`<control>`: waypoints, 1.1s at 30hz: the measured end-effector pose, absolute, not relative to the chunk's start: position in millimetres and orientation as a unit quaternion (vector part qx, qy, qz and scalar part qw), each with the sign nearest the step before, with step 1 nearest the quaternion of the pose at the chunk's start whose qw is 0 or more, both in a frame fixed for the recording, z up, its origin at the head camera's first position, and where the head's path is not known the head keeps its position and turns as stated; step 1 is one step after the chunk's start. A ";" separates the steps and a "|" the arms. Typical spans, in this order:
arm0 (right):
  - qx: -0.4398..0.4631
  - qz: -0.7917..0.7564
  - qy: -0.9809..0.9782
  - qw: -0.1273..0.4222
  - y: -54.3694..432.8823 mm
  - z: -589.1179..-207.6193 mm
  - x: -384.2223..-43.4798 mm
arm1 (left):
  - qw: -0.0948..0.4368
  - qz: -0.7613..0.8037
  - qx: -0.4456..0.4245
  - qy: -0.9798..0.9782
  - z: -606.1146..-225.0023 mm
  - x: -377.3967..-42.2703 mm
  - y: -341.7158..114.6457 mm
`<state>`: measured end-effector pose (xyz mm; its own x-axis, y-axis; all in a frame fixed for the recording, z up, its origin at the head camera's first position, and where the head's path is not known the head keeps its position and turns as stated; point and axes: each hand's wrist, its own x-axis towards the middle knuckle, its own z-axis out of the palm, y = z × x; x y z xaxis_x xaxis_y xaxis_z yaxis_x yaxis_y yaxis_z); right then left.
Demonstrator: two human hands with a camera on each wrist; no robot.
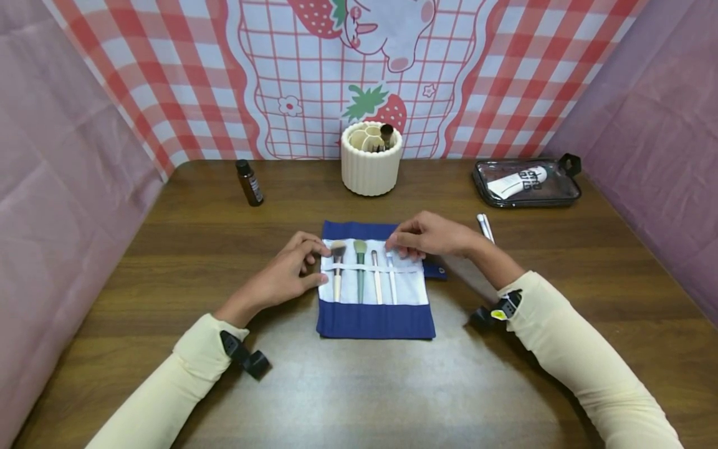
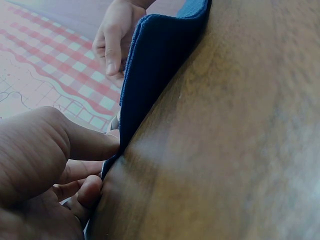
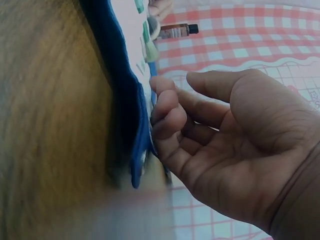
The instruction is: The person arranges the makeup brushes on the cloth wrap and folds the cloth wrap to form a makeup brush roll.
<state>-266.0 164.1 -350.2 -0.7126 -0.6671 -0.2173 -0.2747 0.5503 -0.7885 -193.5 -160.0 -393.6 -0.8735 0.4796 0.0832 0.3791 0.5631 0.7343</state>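
Note:
A blue brush roll (image 1: 376, 322) lies unfolded, its pale lining showing. Several makeup brushes sit under its elastic strap: a broad-headed brush (image 1: 338, 274), a green brush (image 1: 361, 280), a slim brush (image 1: 377, 280) and a thin white brush (image 1: 392, 287). At the roll's left edge my left hand (image 1: 288, 268) rests with thumb and index finger spread apart, fingertips touching the fabric. My right hand (image 1: 429, 236) is over the upper right of the roll, fingertips by the white brush's top. The right wrist view shows its thumb apart from the loosely bent fingers.
A cream ribbed holder (image 1: 370, 168) with a dark brush stands at the back. To its left is a small brown bottle (image 1: 249, 183). A clear black-edged pouch (image 1: 527, 194) with a white tube lies back right. Pale brush handles (image 1: 485, 227) lie beyond my right forearm.

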 end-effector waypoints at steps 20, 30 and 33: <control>-0.111 -0.086 0.990 0.014 241.3 -304.5 -280.3 | 0.068 0.400 0.240 0.882 -392.9 -191.4 -158.9; -0.092 -0.012 0.993 0.074 266.8 -317.7 -286.9 | 0.066 0.400 0.242 0.882 -393.2 -191.8 -159.4; -0.101 -0.001 0.991 0.082 268.2 -321.4 -287.5 | 0.065 0.400 0.242 0.882 -393.8 -192.3 -159.6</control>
<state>-287.5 268.2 -321.4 -0.9661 -0.1998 -0.1632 -0.1994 0.9797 -0.0192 -192.3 -159.6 -393.8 -0.8750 0.4775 0.0796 0.3742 0.5629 0.7370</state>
